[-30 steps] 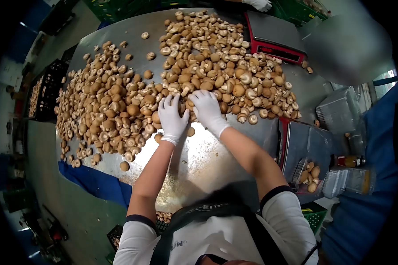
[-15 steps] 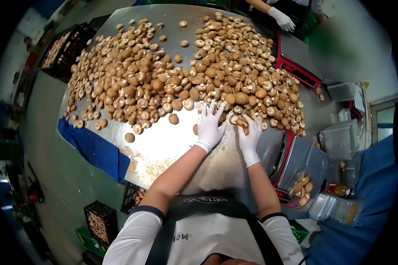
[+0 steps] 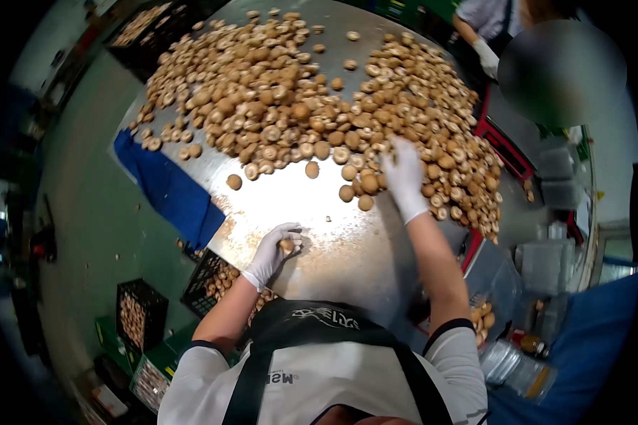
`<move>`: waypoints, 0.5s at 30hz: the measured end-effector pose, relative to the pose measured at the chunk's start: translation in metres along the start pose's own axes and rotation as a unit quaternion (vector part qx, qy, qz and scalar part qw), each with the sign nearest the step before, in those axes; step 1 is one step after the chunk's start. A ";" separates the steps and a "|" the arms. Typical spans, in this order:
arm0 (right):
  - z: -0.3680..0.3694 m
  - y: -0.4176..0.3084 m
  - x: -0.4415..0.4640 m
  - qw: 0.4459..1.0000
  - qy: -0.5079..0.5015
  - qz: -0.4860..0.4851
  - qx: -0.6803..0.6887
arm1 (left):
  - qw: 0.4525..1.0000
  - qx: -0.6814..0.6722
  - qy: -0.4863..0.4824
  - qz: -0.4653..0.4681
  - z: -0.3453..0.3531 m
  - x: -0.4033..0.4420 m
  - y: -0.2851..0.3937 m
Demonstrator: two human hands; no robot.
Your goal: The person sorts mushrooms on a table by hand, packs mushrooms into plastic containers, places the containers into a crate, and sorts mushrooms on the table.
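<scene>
Two white-gloved hands in head view, well apart. Left hand [image 3: 268, 256] low, over near-left edge of metal table [image 3: 319, 248]. Right hand [image 3: 404, 177] farther out, at near edge of mushroom pile [image 3: 255, 106].

Left: fingers curled round a single mushroom [image 3: 286, 245], brown cap visible at the fingers. Held well apart from the pile, with bare metal in between.

Right: back of glove toward camera, fingers down among mushrooms of the pile. Fingertips mostly hidden and blurred; cannot tell whether gripping one or just touching. Small cluster [image 3: 368, 183] just left of the palm, near table middle.

Pile spread across far half of table, in two broad lobes joined in the middle. Stray mushroom [image 3: 312, 169] on bare metal between the hands, nearer to right. Another stray [image 3: 234, 182] out past left hand, near blue cloth [image 3: 166, 188] draped over left table edge.

Black crate [image 3: 200, 292] with mushrooms below table edge, just beside left forearm. Red-framed scale [image 3: 505, 150] right of the pile. Second red-framed scale [image 3: 473, 248] beside right forearm, partly hidden. Co-worker's gloved hand [image 3: 486, 58] at far right, near first scale.
</scene>
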State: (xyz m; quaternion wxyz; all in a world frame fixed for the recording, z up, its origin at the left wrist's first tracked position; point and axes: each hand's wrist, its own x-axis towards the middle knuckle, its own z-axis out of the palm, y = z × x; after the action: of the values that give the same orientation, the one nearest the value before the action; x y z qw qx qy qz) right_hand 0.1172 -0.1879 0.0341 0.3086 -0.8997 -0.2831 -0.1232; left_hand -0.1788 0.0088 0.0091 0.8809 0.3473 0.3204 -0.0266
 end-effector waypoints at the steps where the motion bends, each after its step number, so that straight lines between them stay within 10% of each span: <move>1: 0.004 0.009 0.017 0.995 -0.047 0.040 -0.077 | 1.000 -0.003 0.005 0.007 -0.023 -0.004 -0.006; 6: 0.006 0.031 0.052 0.955 -0.168 0.196 -0.145 | 0.999 -0.045 0.019 0.011 -0.042 -0.014 -0.022; 10: -0.003 -0.012 0.008 0.993 0.026 0.035 0.106 | 0.997 -0.065 0.035 -0.025 -0.003 -0.009 -0.035; 15: -0.002 -0.144 -0.138 0.928 -0.236 -0.063 0.283 | 0.995 -0.047 -0.052 0.074 0.019 -0.022 -0.052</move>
State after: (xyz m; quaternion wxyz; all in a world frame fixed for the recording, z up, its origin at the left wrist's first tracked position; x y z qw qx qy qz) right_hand -0.0787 -0.1555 0.0509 0.4660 -0.7585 -0.4270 0.1585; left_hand -0.2002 -0.0460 0.0016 0.9112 0.3264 0.2490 0.0355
